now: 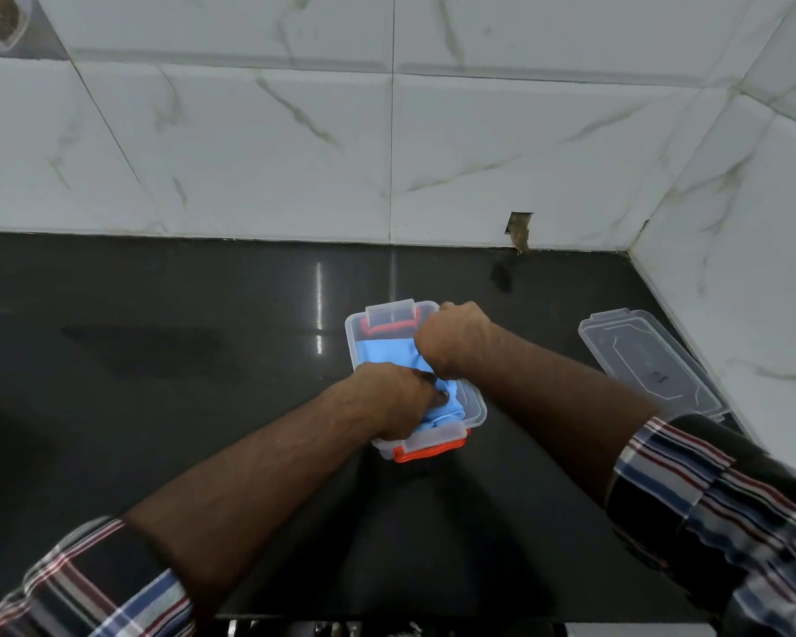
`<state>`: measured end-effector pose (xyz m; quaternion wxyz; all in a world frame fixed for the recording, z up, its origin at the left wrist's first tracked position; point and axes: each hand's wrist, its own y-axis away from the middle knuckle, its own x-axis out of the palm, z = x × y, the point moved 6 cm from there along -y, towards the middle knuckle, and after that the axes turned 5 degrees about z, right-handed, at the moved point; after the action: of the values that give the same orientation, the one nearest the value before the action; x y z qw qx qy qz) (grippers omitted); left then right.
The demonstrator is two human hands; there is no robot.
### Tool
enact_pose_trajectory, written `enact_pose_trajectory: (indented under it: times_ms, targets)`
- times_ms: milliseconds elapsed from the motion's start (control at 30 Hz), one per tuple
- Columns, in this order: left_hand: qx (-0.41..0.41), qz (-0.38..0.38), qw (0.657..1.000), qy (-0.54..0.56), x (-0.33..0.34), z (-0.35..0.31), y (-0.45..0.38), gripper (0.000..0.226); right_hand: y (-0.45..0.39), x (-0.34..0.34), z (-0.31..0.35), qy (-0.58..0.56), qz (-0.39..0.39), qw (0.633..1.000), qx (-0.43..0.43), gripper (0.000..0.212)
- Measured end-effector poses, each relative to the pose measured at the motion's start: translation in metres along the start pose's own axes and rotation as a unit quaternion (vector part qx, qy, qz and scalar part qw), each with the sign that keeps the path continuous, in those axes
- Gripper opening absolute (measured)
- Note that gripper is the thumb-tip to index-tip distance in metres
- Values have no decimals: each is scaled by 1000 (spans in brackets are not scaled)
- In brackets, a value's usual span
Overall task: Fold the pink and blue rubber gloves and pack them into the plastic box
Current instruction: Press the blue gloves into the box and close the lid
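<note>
A clear plastic box (354, 332) with orange clips stands on the dark counter in the middle of the view. Folded blue rubber glove (380, 352) fills its inside. My left hand (394, 400) presses down on the near part of the blue glove, fingers curled onto it. My right hand (453, 340) is closed over the glove at the box's right side, fingers hidden below the knuckles. No pink glove shows; anything under the blue one is hidden.
The box's clear lid (649, 358) lies on the counter to the right, close to the tiled side wall. White marble-look tiles rise behind the black counter (157, 360). The counter's front edge runs along the bottom of the view.
</note>
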<state>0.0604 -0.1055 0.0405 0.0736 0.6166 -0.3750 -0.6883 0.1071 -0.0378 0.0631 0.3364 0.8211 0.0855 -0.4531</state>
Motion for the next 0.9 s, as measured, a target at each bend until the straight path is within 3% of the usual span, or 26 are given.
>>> enact_pose_trajectory:
  times_ms: [100, 200, 267, 333, 467, 567, 700, 900]
  targets:
    - [18, -26, 998, 50, -4, 12, 11, 61, 2, -5, -12, -66, -10, 998, -12, 35]
    - [12, -147, 979, 137, -17, 41, 27, 44, 10, -15, -25, -119, -45, 992, -25, 38]
    - [-63, -270, 940, 201, -25, 70, 41, 38, 19, -22, -24, -172, -92, 980, -43, 35]
    - [-141, -330, 888, 287, -19, 96, 48, 36, 27, -26, -9, -249, -105, 958, -95, 32]
    - [-170, -211, 815, 512, 20, 103, 37, 32, 28, -13, 34, -274, -36, 942, -192, 39]
    - [-162, -198, 769, 586, 28, 101, 36, 29, 28, -3, 42, -254, -6, 943, -213, 43]
    - [-156, -210, 755, 602, 29, 101, 34, 29, 29, 8, 48, -253, 20, 944, -211, 44]
    - [-163, -234, 759, 585, 30, 102, 30, 27, 28, 16, 62, -191, -17, 963, -190, 45]
